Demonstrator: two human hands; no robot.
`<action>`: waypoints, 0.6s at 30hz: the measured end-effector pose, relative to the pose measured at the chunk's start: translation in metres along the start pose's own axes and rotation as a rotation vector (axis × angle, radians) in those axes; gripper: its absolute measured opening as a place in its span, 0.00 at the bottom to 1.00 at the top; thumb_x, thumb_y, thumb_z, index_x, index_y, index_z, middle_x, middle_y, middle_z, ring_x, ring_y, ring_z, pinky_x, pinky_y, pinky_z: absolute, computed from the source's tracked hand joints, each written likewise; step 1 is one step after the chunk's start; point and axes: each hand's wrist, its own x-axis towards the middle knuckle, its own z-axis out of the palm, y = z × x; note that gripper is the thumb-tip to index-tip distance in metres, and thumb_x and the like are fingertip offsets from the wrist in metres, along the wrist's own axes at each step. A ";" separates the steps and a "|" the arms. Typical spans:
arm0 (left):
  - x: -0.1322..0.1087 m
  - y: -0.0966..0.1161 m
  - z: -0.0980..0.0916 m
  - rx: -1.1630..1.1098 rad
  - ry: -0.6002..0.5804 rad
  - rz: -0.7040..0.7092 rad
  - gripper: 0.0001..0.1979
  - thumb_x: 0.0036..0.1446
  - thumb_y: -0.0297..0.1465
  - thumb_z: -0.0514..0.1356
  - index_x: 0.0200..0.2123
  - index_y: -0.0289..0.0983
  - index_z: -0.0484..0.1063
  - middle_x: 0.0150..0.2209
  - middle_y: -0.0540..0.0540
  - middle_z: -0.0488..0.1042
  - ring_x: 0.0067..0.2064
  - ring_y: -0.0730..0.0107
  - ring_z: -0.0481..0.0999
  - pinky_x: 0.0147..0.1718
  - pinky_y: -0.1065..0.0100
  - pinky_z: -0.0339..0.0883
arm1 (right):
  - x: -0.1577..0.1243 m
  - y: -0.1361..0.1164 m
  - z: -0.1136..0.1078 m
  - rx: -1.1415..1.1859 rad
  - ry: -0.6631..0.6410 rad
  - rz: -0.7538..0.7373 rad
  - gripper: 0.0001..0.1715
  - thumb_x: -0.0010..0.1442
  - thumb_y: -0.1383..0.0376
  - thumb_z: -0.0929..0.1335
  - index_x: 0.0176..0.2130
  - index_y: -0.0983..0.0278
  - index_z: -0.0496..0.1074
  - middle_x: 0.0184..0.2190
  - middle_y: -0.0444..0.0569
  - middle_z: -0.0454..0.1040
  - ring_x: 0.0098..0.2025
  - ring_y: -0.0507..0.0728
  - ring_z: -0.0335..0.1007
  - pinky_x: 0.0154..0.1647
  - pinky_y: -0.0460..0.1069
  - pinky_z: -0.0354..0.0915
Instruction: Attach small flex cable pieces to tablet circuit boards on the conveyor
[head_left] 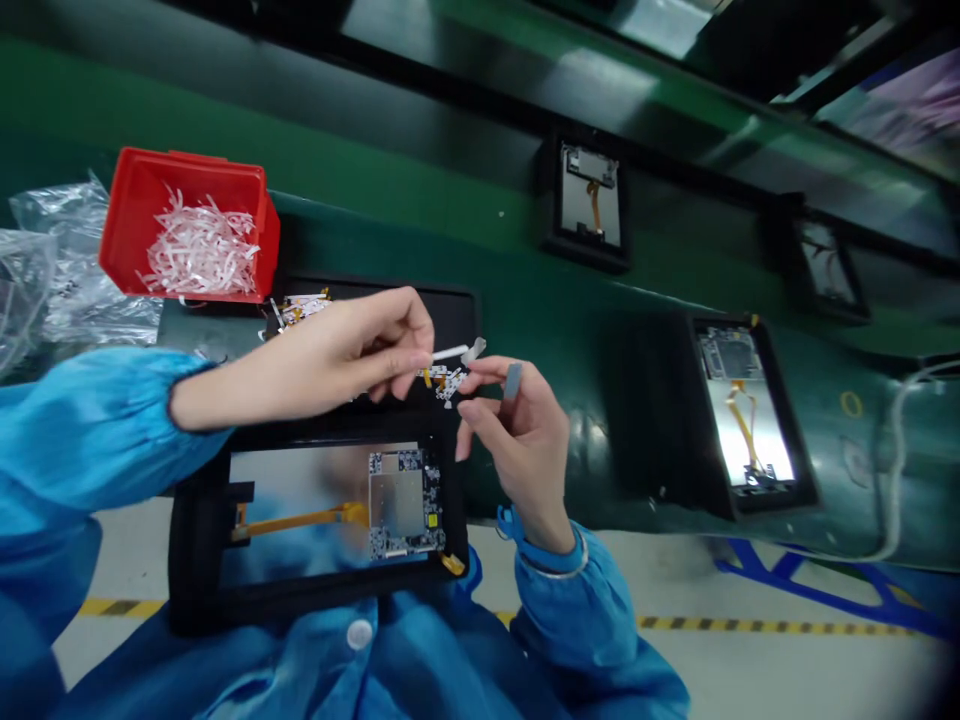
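Note:
My left hand (367, 345) is closed, with thumb and index finger pinching a thin white strip (450, 353). A grey tab (474, 350) shows at the strip's far end, close to the right fingertips. My right hand (525, 430) has its thumb and index finger apart, with a small grey piece like tape (513, 380) on one finger. Small white and orange flex parts (450, 384) lie beneath the hands. Nearest my body is a black frame (196, 560) around a panel bearing a circuit board (397, 500) and an orange flex cable (300, 520).
A red bin (268, 240) of white paper-like strips (199, 245) stands at left, beside clear plastic bags (82, 270). More flex parts (304, 305) lie on a black tray (457, 305). Other framed panels (750, 410) sit to the right, near a white cable (896, 460).

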 end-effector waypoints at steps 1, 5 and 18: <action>-0.004 0.003 0.007 -0.110 -0.009 0.009 0.04 0.68 0.28 0.53 0.38 0.36 0.62 0.28 0.52 0.72 0.26 0.79 0.70 0.23 0.77 0.63 | 0.001 -0.002 0.005 0.045 -0.001 -0.002 0.15 0.58 0.69 0.75 0.45 0.59 0.73 0.37 0.40 0.73 0.19 0.46 0.70 0.17 0.43 0.66; -0.013 0.004 0.027 -0.310 0.026 0.042 0.04 0.67 0.25 0.54 0.37 0.36 0.61 0.29 0.51 0.70 0.28 0.79 0.71 0.22 0.78 0.63 | -0.004 -0.005 0.022 0.111 -0.010 -0.030 0.16 0.56 0.71 0.76 0.44 0.59 0.75 0.33 0.39 0.75 0.20 0.49 0.72 0.17 0.44 0.67; -0.049 0.004 0.023 -0.311 0.006 -0.044 0.05 0.67 0.23 0.55 0.40 0.38 0.60 0.30 0.54 0.75 0.27 0.80 0.75 0.24 0.80 0.70 | -0.014 0.003 -0.005 -0.482 -0.081 -0.434 0.17 0.63 0.76 0.71 0.44 0.55 0.80 0.38 0.45 0.73 0.28 0.50 0.72 0.26 0.48 0.73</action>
